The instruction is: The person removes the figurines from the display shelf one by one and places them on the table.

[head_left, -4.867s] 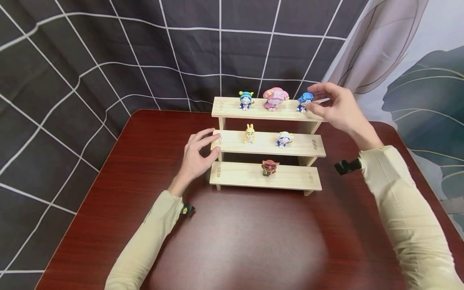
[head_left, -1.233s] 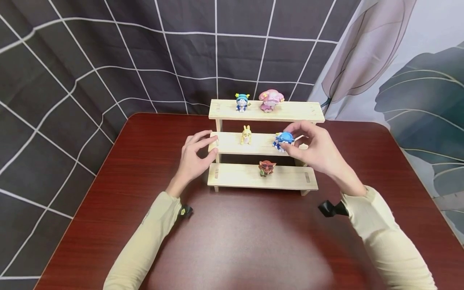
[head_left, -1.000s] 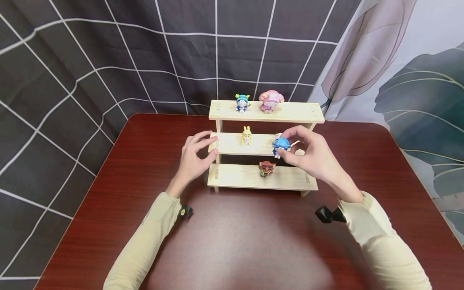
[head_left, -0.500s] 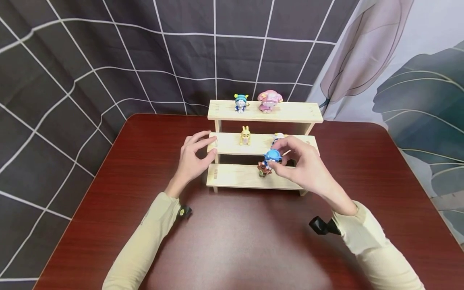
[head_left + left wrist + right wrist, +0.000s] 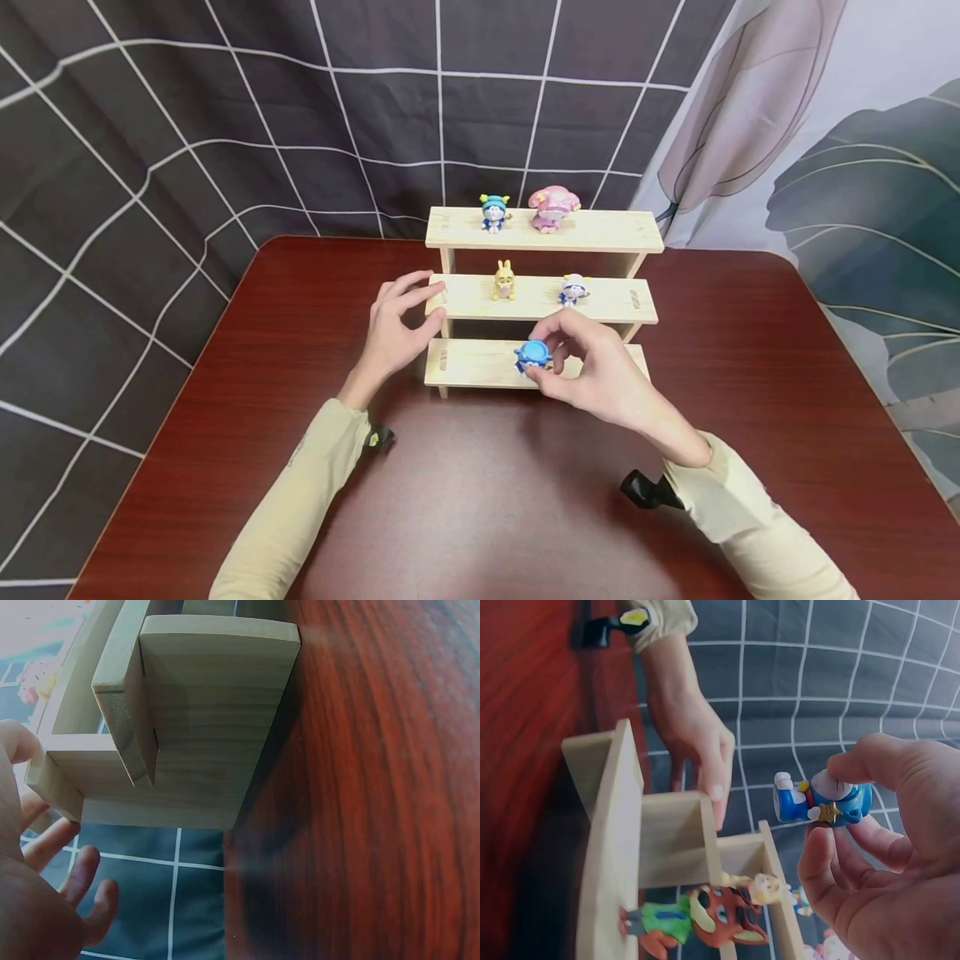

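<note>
Figurine (image 5: 534, 354), smooth, rounded, blue-hatted, pinched and partly covered by the right hand's (image 5: 600, 371) fingers, above the bottom tier (image 5: 480, 364) of a pale, grained wooden stand (image 5: 615, 231) | fox figurine (image 5: 724, 915) hidden in the head view | left hand's (image 5: 397, 325) fingers gripping the middle tier's (image 5: 536, 297) end | glossy red-brown desk (image 5: 450, 500), near edge cut off

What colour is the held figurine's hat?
The hat is blue; the head view shows it best.
</note>
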Demonstrator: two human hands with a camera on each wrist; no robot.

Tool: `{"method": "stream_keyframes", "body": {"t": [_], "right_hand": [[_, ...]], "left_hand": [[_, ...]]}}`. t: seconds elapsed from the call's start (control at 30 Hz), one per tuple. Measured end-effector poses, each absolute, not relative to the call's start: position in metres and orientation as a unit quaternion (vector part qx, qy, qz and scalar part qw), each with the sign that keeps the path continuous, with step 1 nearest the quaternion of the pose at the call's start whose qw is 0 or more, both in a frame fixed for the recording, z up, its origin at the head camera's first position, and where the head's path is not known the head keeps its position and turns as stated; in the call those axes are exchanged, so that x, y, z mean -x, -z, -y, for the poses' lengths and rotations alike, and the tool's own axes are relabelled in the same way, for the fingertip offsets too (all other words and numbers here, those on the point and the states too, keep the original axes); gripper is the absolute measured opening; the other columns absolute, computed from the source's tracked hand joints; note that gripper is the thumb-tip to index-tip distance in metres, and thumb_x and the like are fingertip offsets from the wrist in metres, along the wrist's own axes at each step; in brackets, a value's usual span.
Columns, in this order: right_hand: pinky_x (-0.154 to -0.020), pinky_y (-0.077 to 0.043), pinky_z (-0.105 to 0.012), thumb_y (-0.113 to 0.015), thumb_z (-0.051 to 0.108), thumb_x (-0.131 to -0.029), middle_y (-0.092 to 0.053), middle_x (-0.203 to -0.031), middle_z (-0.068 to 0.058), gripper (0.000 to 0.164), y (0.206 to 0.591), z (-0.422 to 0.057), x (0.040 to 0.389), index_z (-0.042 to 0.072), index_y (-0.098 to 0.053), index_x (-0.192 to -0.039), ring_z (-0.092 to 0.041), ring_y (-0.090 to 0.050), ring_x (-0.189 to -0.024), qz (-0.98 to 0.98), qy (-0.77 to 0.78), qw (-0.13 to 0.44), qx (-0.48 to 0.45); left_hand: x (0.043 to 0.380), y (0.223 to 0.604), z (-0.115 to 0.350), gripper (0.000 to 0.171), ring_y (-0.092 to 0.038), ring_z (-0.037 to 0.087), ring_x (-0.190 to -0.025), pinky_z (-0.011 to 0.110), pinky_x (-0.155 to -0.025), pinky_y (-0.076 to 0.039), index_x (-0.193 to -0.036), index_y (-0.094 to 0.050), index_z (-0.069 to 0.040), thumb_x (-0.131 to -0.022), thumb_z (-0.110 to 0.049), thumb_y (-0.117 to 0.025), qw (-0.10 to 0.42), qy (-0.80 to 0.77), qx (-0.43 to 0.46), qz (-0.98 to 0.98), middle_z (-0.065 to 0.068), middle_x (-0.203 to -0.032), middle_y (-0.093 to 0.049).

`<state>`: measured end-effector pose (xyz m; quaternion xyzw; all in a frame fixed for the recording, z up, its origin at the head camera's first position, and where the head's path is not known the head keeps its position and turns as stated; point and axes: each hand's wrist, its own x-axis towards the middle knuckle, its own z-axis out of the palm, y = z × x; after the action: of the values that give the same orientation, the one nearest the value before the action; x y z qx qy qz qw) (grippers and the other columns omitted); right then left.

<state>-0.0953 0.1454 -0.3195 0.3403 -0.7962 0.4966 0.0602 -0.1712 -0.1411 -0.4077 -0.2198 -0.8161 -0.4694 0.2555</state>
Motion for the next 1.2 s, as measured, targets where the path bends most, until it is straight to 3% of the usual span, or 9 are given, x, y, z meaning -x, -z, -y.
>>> {"method": "stream_keyframes", "body": {"t": [0.8, 1.2], "right_hand": [[-0.058, -0.053, -0.034, -0.078, -0.007, -0.076, -0.060, -0.089, 0.002, 0.032, 0.361, -0.113, 0.080, 0.004, -0.060, -0.100, -0.013, -0.059, -0.071, 0.791, -0.496, -0.005, -0.358], [-0.061, -0.052, -0.026, -0.079, -0.007, -0.076, -0.061, -0.086, 0.001, 0.032, 0.386, -0.095, 0.075, 0.003, -0.060, -0.100, -0.014, -0.060, -0.072, 0.786, -0.501, -0.028, -0.361]], "left_hand": [[0.172, 0.406, 0.142, 0.035, -0.052, 0.032, -0.108, 0.050, -0.087, -0.038, -0.118, -0.075, -0.007, -0.084, -0.011, -0.074, 0.256, 0.467, 0.224, 0.817, 0.012, -0.128, -0.065], [0.170, 0.404, 0.141, 0.035, -0.051, 0.033, -0.108, 0.051, -0.087, -0.038, -0.119, -0.074, -0.006, -0.084, -0.011, -0.074, 0.247, 0.467, 0.222, 0.819, 0.017, -0.128, -0.064]]}}
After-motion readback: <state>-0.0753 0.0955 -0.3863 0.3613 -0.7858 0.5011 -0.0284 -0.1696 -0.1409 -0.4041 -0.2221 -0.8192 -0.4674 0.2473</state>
